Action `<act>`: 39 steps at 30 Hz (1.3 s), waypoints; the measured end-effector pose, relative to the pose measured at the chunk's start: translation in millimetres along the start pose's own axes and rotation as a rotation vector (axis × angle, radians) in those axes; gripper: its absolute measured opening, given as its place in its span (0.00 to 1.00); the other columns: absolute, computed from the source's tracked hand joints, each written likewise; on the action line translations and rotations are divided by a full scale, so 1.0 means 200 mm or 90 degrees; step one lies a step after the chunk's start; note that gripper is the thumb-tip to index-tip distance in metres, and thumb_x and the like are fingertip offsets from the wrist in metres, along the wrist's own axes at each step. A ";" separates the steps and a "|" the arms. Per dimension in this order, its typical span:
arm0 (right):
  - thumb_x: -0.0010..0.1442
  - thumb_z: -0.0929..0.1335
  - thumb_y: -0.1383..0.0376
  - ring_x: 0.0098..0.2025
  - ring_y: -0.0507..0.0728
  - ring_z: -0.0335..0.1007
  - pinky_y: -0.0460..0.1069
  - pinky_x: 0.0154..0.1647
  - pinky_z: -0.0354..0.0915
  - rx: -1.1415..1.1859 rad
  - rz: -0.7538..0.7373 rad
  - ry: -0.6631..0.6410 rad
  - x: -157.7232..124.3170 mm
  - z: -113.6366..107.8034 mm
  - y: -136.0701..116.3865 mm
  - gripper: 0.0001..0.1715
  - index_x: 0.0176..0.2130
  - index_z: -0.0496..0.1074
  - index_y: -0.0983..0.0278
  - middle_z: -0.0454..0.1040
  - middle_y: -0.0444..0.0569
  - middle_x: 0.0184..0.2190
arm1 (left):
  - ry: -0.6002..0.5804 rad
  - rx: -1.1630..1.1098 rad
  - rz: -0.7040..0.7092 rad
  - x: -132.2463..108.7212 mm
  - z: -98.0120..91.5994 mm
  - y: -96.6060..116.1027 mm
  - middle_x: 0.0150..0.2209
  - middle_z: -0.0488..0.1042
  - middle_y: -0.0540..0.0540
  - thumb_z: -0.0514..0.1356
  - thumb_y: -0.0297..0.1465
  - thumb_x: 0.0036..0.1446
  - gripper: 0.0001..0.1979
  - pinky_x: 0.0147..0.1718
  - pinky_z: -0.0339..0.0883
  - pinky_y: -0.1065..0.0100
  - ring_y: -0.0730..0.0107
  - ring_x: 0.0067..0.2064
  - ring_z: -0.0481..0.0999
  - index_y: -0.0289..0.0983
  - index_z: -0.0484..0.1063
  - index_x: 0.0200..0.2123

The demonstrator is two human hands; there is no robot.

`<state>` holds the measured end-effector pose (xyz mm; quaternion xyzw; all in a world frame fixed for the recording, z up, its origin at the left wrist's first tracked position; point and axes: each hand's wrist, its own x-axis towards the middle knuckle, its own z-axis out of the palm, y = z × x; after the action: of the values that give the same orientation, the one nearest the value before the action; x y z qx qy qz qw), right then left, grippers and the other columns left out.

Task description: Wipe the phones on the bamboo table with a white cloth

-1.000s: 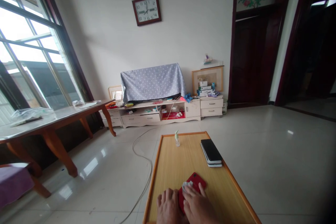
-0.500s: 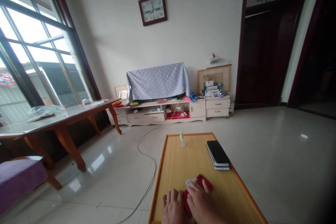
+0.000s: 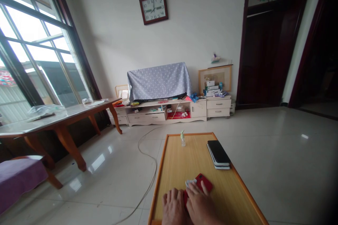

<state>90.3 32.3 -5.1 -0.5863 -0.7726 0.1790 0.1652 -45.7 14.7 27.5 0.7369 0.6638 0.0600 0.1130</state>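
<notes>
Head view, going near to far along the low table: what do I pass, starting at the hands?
left hand and right hand → red phone with a white cloth on it → stack of dark phones → small spray bottle by the far edge.

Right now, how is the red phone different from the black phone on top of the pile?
The red phone lies near the table's close end, partly under the right hand with a white cloth on it; the left hand rests beside it. The black phone sits untouched, farther back, stacked on others. One is red, the other black. Both lie flat on the wooden table.
</notes>
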 end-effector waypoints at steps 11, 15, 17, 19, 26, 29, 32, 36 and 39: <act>0.67 0.52 0.60 0.69 0.60 0.49 0.63 0.70 0.36 -0.032 0.047 0.023 -0.05 -0.19 0.13 0.31 0.62 0.66 0.63 0.60 0.54 0.65 | 0.084 -0.045 0.016 -0.03 0.03 0.03 0.47 0.71 0.41 0.59 0.49 0.50 0.27 0.57 0.47 0.54 0.51 0.52 0.65 0.41 0.69 0.50; 0.67 0.54 0.57 0.69 0.63 0.49 0.63 0.70 0.38 -0.039 0.036 -0.019 -0.10 -0.17 0.07 0.32 0.63 0.64 0.65 0.59 0.56 0.66 | 0.063 -0.055 0.014 -0.03 -0.01 0.03 0.49 0.70 0.42 0.56 0.46 0.53 0.26 0.58 0.46 0.54 0.52 0.53 0.65 0.40 0.68 0.52; 0.67 0.56 0.57 0.69 0.63 0.51 0.63 0.70 0.38 0.000 -0.020 -0.075 -0.14 -0.14 0.03 0.30 0.63 0.65 0.62 0.59 0.55 0.66 | 0.038 -0.054 0.015 -0.04 -0.03 0.03 0.50 0.70 0.42 0.55 0.42 0.53 0.24 0.58 0.46 0.54 0.53 0.54 0.64 0.41 0.68 0.52; 0.67 0.56 0.57 0.68 0.62 0.54 0.63 0.70 0.37 0.033 -0.055 -0.097 -0.17 -0.13 0.03 0.28 0.61 0.67 0.59 0.61 0.52 0.65 | 0.009 -0.042 0.019 -0.04 -0.04 0.04 0.50 0.70 0.43 0.56 0.40 0.51 0.23 0.58 0.46 0.54 0.54 0.54 0.64 0.42 0.68 0.51; 0.67 0.53 0.57 0.69 0.64 0.51 0.62 0.70 0.43 -0.069 0.108 0.028 -0.16 -0.20 0.21 0.33 0.63 0.65 0.68 0.60 0.57 0.66 | 0.052 0.002 0.023 -0.04 0.00 0.05 0.49 0.70 0.42 0.57 0.48 0.50 0.26 0.56 0.48 0.54 0.51 0.53 0.65 0.42 0.70 0.50; 0.66 0.55 0.58 0.68 0.65 0.51 0.60 0.69 0.47 -0.059 0.081 -0.017 -0.19 -0.14 0.18 0.33 0.64 0.62 0.69 0.57 0.57 0.67 | 0.085 0.004 0.017 -0.02 0.05 0.03 0.47 0.70 0.42 0.57 0.49 0.49 0.26 0.56 0.48 0.54 0.51 0.52 0.65 0.42 0.71 0.48; 0.63 0.59 0.58 0.67 0.66 0.54 0.58 0.69 0.49 -0.004 0.003 -0.087 -0.23 -0.07 0.12 0.32 0.63 0.64 0.66 0.57 0.55 0.67 | 0.088 0.000 0.021 -0.01 0.07 0.03 0.48 0.70 0.42 0.55 0.50 0.52 0.25 0.56 0.47 0.54 0.53 0.52 0.65 0.42 0.71 0.49; 0.65 0.56 0.60 0.67 0.64 0.54 0.59 0.69 0.48 0.016 0.013 -0.017 -0.23 -0.12 0.16 0.31 0.63 0.65 0.65 0.60 0.55 0.65 | 0.083 0.023 0.009 -0.03 0.04 0.07 0.48 0.70 0.42 0.56 0.49 0.51 0.26 0.56 0.48 0.55 0.53 0.53 0.65 0.42 0.71 0.49; 0.66 0.55 0.60 0.68 0.64 0.53 0.59 0.69 0.47 -0.007 0.084 0.040 -0.21 -0.18 0.19 0.31 0.63 0.65 0.67 0.60 0.57 0.65 | 0.085 0.040 0.006 -0.05 0.01 0.10 0.48 0.70 0.42 0.57 0.46 0.50 0.24 0.56 0.48 0.56 0.53 0.52 0.65 0.41 0.71 0.48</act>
<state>150.4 5.1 6.3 -0.6423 -0.7276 0.1668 0.1739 -26.3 3.0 32.2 0.7373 0.6682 0.0885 0.0454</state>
